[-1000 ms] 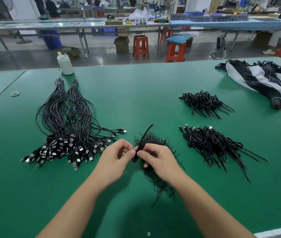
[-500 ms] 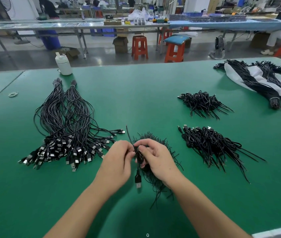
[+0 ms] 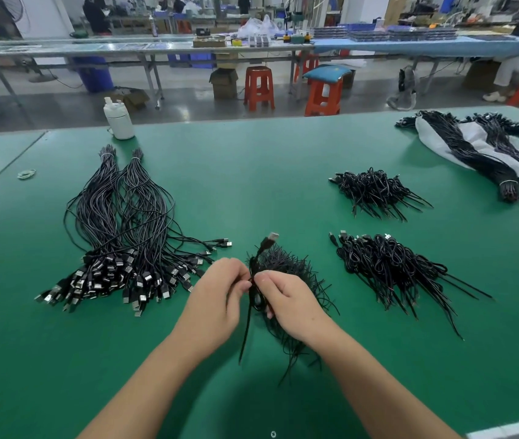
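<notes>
1. Cable [image 3: 253, 266] — thin and black — is held just above the worktop [image 3: 252, 172]. Its plug [image 3: 272, 237] points to one o'clock and its tail hangs toward six.
2. Left hand [image 3: 217, 299] and right hand [image 3: 293, 301] both pinch it, fingers curled close round its folded middle.
3. A heap of loose wires [image 3: 296, 270] lies under the right hand.
4. Tied bundles [image 3: 118, 236] lie at nine o'clock — coiled heaps at two [image 3: 375, 191] and three [image 3: 388, 267].

matt green table mat [image 3: 252, 172], shiny metal plugs [image 3: 144, 277]
</notes>
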`<state>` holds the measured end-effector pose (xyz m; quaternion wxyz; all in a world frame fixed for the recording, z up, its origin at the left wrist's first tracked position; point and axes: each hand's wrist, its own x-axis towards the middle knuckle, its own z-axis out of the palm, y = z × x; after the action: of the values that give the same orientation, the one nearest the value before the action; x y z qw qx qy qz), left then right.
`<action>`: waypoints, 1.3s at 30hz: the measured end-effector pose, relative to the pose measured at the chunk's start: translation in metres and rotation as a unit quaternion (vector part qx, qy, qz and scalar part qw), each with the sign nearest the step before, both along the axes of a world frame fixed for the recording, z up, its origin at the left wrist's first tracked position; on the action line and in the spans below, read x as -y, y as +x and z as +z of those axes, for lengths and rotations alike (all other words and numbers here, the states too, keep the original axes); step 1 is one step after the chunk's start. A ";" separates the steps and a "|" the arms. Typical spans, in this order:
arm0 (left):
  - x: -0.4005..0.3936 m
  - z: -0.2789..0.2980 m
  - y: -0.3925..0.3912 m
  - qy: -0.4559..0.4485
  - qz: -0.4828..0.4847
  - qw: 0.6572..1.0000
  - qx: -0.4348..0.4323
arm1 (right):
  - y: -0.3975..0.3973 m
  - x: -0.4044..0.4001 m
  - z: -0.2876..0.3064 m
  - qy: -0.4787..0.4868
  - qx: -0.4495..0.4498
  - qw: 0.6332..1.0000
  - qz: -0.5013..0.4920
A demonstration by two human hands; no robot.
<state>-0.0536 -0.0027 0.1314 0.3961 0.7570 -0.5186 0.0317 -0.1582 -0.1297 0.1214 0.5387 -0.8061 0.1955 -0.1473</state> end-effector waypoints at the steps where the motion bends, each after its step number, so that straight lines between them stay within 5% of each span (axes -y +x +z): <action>1: 0.000 -0.001 -0.001 -0.002 -0.009 1.000 0.029 | 0.000 -0.001 0.000 0.029 -0.004 1.000 0.002; 8: 0.002 -0.006 0.001 0.006 -0.026 0.979 0.202 | -0.002 0.003 -0.001 0.199 -0.003 0.979 0.036; 27: 0.011 -0.023 0.011 -0.016 -0.053 0.963 0.264 | -0.011 0.022 -0.007 0.336 -0.010 0.937 0.092; 33: 0.019 -0.048 0.026 -0.001 -0.022 0.971 0.239 | -0.010 0.042 -0.015 0.263 -0.063 0.962 -0.031; 39: -0.003 -0.087 0.063 0.079 0.104 0.980 0.153 | -0.023 0.101 -0.004 -0.006 -0.124 0.975 -0.183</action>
<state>0.0092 0.0004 0.0442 0.2454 0.8223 -0.4920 0.1468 -0.1809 -0.2308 0.1174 0.4692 -0.7721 0.4038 -0.1437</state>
